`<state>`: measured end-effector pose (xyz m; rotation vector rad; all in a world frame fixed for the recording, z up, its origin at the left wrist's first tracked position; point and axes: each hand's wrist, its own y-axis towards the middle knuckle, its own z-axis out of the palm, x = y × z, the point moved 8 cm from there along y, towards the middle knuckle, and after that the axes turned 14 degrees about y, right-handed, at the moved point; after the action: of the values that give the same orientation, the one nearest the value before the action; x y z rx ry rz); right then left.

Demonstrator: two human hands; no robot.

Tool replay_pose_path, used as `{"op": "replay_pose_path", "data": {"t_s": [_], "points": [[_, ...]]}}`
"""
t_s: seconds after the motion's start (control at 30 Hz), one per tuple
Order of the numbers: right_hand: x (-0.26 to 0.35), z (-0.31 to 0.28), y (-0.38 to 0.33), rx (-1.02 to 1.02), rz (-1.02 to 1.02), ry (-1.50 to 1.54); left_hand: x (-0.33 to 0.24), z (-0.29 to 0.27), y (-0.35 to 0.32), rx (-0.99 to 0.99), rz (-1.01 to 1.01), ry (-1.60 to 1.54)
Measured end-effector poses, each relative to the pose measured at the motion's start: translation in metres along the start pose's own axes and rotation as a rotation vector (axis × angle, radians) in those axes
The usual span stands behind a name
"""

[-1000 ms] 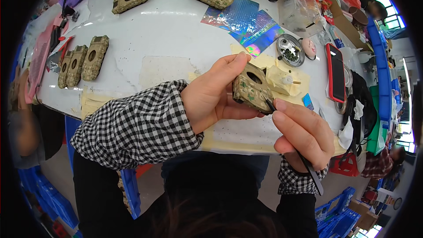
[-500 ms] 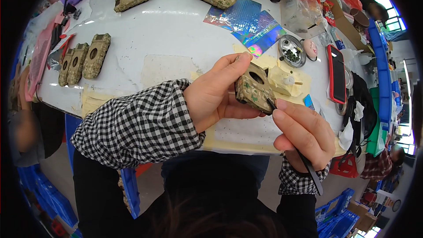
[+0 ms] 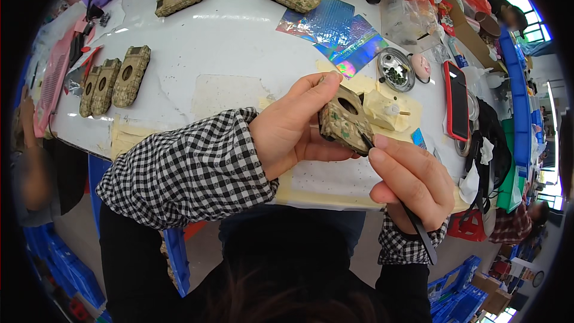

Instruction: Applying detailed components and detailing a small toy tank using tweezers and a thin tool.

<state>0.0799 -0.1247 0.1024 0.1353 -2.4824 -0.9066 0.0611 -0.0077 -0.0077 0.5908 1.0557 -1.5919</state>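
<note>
Camouflage hull held in left hand, black slender tool at its near end

The camouflage hull (image 3: 347, 121), pierced by a round hole, is held raised above the white surface (image 3: 233, 42). It is gripped by the left hand (image 3: 293, 122), with the thumb set at its far end and fingers tucked beneath. The black slender tool (image 3: 426, 240) is pinched between thumb and fingers of the right hand (image 3: 415, 176), just right of the hull; its tip is brought over the hull's near right part, contact not determinable.

Just right of the hull, a pale yellow block (image 3: 382, 113) is seen. Beyond the hull to the right, a round dish (image 3: 391, 55) with dark green bits is placed, and farther right a red-cased phone (image 3: 457, 101). Beyond the hull, shiny sheets (image 3: 329, 21) are spread. Well left of it, three similar hulls (image 3: 130, 78) are lined up side by side.
</note>
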Motion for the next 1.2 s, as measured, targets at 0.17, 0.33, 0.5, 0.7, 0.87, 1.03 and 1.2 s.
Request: {"op": "replay_pose_path", "data": {"t_s": [0.17, 0.33, 0.5, 0.7, 0.87, 1.03, 1.2], "points": [[-0.0002, 0.0001, 0.0002, 0.006, 0.002, -0.004, 0.0022, 0.0006, -0.0029, -0.054, -0.071, 0.009], [-0.0004, 0.0003, 0.0001, 0.004, -0.003, 0.002, 0.0022, -0.0003, -0.0014, -0.037, -0.047, 0.005], [-0.0005, 0.0008, 0.0008, 0.009, 0.007, 0.002, 0.0015, -0.0016, 0.0005, -0.020, -0.002, -0.007], [-0.0015, 0.0006, -0.0002, 0.001, 0.018, 0.008, 0.0032, -0.0004, -0.0021, -0.056, -0.075, 0.017], [-0.0016, 0.0010, 0.0000, 0.003, 0.018, 0.017, 0.0015, -0.0017, 0.0002, -0.014, -0.005, 0.007], [-0.0025, -0.0006, -0.0015, -0.005, 0.008, 0.048, 0.0028, 0.0010, -0.0027, -0.049, -0.072, 0.017], [-0.0029, -0.0016, -0.0021, -0.011, 0.019, 0.050, 0.0021, 0.0015, -0.0029, -0.046, -0.064, 0.021]]}}
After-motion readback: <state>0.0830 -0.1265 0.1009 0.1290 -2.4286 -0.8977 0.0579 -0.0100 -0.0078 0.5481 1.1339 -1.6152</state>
